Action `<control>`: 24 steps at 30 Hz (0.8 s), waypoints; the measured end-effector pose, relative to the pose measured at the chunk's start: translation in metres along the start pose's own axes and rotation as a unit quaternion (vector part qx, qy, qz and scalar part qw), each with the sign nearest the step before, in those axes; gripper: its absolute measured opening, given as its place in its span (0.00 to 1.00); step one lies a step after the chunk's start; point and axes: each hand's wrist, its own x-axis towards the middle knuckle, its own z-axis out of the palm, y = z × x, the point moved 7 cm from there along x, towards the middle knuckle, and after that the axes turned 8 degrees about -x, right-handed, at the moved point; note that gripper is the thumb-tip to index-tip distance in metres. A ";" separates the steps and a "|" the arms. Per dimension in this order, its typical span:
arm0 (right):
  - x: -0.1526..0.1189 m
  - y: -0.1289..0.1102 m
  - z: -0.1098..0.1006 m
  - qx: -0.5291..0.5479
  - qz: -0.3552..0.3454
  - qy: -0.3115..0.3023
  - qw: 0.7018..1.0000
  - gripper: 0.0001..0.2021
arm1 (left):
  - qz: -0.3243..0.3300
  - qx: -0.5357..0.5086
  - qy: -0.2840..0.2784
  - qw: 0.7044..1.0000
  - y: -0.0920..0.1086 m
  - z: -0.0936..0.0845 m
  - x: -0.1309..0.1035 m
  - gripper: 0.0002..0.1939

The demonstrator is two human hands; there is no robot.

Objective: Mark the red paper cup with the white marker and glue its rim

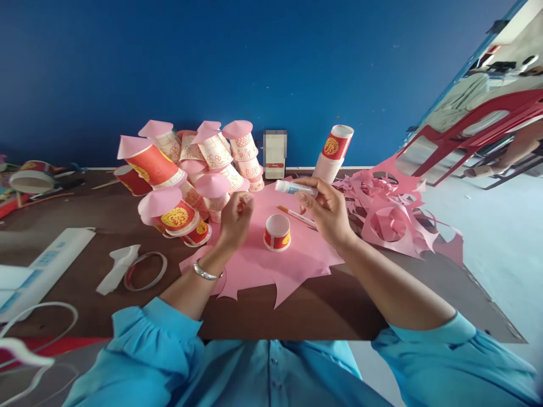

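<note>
My right hand (328, 212) is closed on a glue stick (288, 187), a white tube with a blue label, held level above the pink paper sheet (250, 268). My left hand (237, 219) has its fingers curled together; whether anything small is in them is hidden. Between my hands, a red and white paper cup (278, 234) with a yellow emblem stands upright on the sheet. An orange and white pen (291, 215) lies behind it, partly under my right hand. Several paper cups topped with pink paper cones (159, 203) crowd together beside my left hand.
Cut pink paper scraps (390, 220) pile up at the right. A tall cup stack (337, 144) and a phone (275, 155) stand near the blue wall. A tape roll (163, 271), a white plastic piece (116, 268) and a power strip (46, 271) lie at the left.
</note>
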 end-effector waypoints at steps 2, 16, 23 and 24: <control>0.002 0.011 0.002 0.037 0.024 0.010 0.999 0.21 | -0.015 0.081 -0.045 0.996 -0.007 0.009 -0.002 0.08; -0.006 0.012 0.023 0.144 0.051 -0.030 0.988 0.28 | 0.166 0.034 -0.015 0.985 0.024 0.010 -0.019 0.09; -0.012 0.006 0.034 0.109 0.030 -0.070 0.991 0.24 | 0.165 -0.097 -0.068 0.979 0.028 0.018 -0.026 0.23; -0.012 0.007 0.034 0.099 0.032 -0.067 0.992 0.22 | 0.168 -0.082 -0.064 0.980 0.027 0.018 -0.025 0.23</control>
